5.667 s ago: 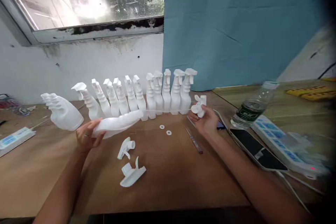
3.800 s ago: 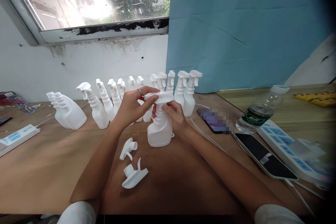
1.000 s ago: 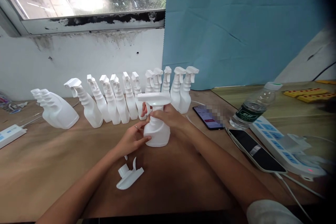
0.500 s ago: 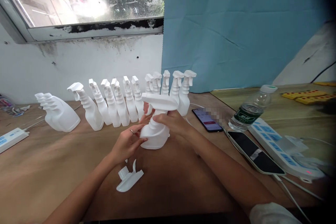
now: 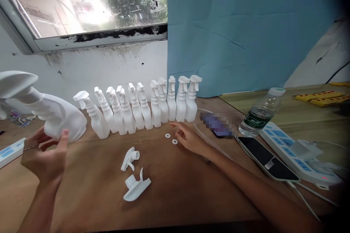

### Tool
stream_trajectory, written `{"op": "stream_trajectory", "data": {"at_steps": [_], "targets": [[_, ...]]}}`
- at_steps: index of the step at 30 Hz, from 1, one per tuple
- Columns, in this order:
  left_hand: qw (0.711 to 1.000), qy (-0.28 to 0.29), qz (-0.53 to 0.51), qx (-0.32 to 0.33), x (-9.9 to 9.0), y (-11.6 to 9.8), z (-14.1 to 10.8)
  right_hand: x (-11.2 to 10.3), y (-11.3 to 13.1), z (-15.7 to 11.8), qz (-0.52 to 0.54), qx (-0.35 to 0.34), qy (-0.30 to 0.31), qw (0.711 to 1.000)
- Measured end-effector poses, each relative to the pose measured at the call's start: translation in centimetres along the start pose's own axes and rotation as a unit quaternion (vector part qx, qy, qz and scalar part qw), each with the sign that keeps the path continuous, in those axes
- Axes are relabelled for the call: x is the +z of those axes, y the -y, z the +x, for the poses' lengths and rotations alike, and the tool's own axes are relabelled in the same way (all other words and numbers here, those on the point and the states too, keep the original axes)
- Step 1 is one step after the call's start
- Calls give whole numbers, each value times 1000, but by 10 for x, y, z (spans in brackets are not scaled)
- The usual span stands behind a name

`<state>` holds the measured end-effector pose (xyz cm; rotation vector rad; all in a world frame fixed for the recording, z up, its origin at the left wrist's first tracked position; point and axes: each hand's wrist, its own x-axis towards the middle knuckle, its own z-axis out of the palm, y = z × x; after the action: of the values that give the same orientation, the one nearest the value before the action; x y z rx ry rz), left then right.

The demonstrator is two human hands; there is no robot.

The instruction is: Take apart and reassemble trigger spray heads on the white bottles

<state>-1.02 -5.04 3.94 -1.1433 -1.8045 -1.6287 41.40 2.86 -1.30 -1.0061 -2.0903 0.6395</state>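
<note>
My left hand (image 5: pixel 45 156) is closed around the lower part of a white spray bottle (image 5: pixel 49 111), raised and tilted at the far left, its trigger head fitted. My right hand (image 5: pixel 188 138) hovers low over the table, index finger stretched out and the others loosely bent, with nothing visible in it. Just left of its fingers lie two small white ring washers, an upper washer (image 5: pixel 167 135) and a lower washer (image 5: pixel 174 141). Two loose trigger heads lie between my hands, a farther trigger head (image 5: pixel 128 160) and a nearer trigger head (image 5: pixel 136 189).
A row of white spray bottles (image 5: pixel 125 113) stands along the wall. To the right are a blurred phone (image 5: pixel 217 125), a water bottle (image 5: pixel 258 114), another phone (image 5: pixel 268 158) and a power strip (image 5: pixel 295 156) with cables. Another power strip (image 5: pixel 12 151) lies at left.
My left hand has carried the spray bottle from the middle to the far left. My right hand has let go of it and lowered beside the washers. The farther trigger head and washers are now uncovered.
</note>
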Motion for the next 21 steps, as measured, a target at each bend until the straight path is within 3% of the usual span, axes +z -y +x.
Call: {"op": "stream_trajectory", "data": {"at_steps": [4, 9, 13, 21], "targets": [[996, -4, 74, -54, 27, 30, 6, 10, -15, -7, -171, -59, 26, 983], [984, 85, 117, -107, 56, 54, -3, 13, -22, -10, -206, -74, 47, 975], [977, 117, 114, -139, 66, 61, -12, 15, -28, -11, -216, -71, 55, 972], [976, 149, 98, -127, 87, 61, -19, 17, -27, -10, -227, -70, 53, 970]]}}
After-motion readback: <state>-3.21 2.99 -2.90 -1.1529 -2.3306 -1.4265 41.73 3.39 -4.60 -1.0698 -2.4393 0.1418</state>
